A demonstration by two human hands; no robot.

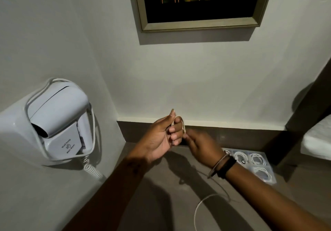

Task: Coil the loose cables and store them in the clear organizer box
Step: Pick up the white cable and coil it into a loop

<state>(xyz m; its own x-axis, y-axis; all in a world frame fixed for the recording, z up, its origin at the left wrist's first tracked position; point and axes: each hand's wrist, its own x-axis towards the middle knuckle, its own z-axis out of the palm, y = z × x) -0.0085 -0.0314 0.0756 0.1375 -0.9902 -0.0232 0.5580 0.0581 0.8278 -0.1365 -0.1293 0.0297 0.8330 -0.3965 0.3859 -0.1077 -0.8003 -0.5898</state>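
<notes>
My hands, the left hand and the right hand, meet above the tabletop with a cable between them that hangs down onto the tabletop in front of me. The organizer box sits on the tabletop to my right, with coiled cables in it. A hair dryer hangs on the wall to my left, and a picture hangs on the wall behind my hands.

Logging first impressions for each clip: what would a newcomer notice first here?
Both hands meet mid-frame, the left hand and right hand winding a thin white cable that trails over the brown counter. A white hair dryer hangs on the left wall; the clear organizer box sits far right.
</notes>
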